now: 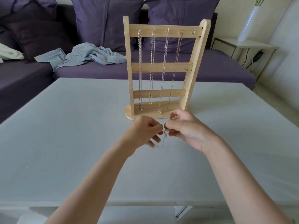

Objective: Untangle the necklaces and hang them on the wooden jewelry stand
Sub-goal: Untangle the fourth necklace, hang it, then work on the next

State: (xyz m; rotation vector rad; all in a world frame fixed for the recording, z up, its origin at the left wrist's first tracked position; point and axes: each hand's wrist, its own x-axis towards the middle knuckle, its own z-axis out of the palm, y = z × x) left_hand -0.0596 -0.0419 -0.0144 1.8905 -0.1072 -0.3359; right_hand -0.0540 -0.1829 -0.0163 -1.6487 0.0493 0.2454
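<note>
Grey matte table (64, 126). Left hand (142, 131) and right hand (186, 128), fingers curled, both pinching thin silver chain (164, 138) just before stand base; its loop hangs down, long axis vertical. Pale wooden stand (161, 67) upright: three crossbars, four fine chains (152, 65) hanging straight from top-bar hooks; rightmost hook bare.

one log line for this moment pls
left hand + right hand: both pinch thin chain above table | stand: four chains hung, fifth top hook free
</note>
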